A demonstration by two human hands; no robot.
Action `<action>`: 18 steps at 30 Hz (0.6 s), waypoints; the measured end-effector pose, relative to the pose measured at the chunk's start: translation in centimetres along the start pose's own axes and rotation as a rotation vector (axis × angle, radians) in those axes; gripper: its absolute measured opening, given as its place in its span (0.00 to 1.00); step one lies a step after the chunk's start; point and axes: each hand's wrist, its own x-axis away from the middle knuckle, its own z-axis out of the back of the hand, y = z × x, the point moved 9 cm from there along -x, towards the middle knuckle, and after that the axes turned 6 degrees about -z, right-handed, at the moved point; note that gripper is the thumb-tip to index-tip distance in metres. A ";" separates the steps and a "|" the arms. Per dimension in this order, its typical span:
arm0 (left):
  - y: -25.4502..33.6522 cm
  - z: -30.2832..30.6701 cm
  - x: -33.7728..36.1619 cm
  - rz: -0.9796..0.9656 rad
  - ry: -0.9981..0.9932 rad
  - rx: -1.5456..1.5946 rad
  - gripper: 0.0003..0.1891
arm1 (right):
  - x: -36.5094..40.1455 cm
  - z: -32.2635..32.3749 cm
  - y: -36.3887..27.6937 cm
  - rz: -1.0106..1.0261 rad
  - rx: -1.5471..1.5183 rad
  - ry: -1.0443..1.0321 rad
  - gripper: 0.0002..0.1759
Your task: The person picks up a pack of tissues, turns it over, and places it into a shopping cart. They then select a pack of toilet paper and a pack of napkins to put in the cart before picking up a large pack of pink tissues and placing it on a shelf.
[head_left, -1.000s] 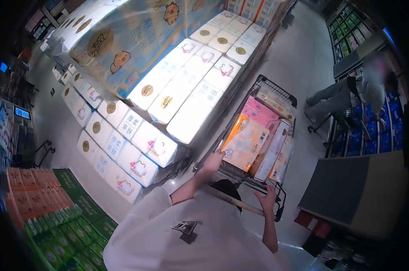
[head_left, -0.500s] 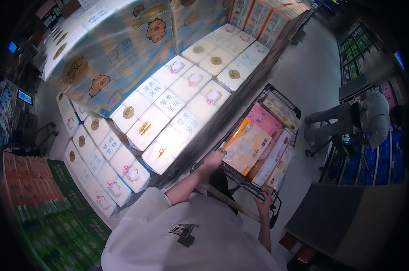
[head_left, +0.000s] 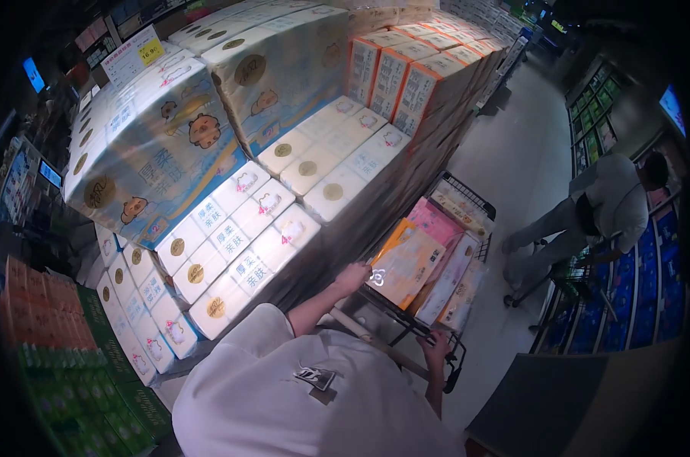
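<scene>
Holding the cart [head_left: 467, 202] by its handle in the closed right hand [head_left: 436, 350] and touching the orange pack [head_left: 406, 263] at its near left corner with the left hand [head_left: 352, 276], grip unclear, steer straight, clear of the stack [head_left: 314, 179] just beside and the person [head_left: 604, 206] ahead.

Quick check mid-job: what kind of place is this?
Most likely a supermarket or warehouse store aisle. Wrapped toilet paper packs are stacked high, a price sign stands above them, and the right hand holds a shopping cart loaded with tissue packs.
</scene>
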 end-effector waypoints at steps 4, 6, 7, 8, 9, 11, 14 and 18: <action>-0.7 -1.1 -4.6 0.032 -0.012 0.005 0.10 | -4.5 0.9 0.9 -0.006 -0.032 -0.049 0.25; -1.1 -1.6 -6.8 0.029 -0.046 -0.026 0.11 | -6.5 1.8 0.3 0.006 -0.041 -0.019 0.22; -1.1 -1.5 -7.7 0.040 -0.049 -0.030 0.11 | -7.5 2.2 0.0 0.012 -0.044 -0.001 0.21; -1.1 -1.4 -8.8 0.047 -0.049 -0.032 0.11 | -8.6 2.5 -0.3 0.029 -0.050 -0.006 0.21; -1.3 -1.3 -10.0 0.055 -0.050 -0.036 0.12 | -9.7 2.2 -0.3 0.045 -0.060 -0.012 0.21; -0.7 -0.8 -11.8 0.070 -0.052 -0.001 0.11 | -11.6 3.2 -0.4 0.071 -0.049 0.005 0.20; -0.8 -0.6 -14.8 0.093 -0.100 0.007 0.13 | -14.3 4.0 -1.0 0.087 -0.022 0.026 0.19; -1.5 -1.0 -18.3 0.118 -0.119 0.002 0.14 | -18.1 3.9 -0.4 0.051 -0.029 -0.038 0.19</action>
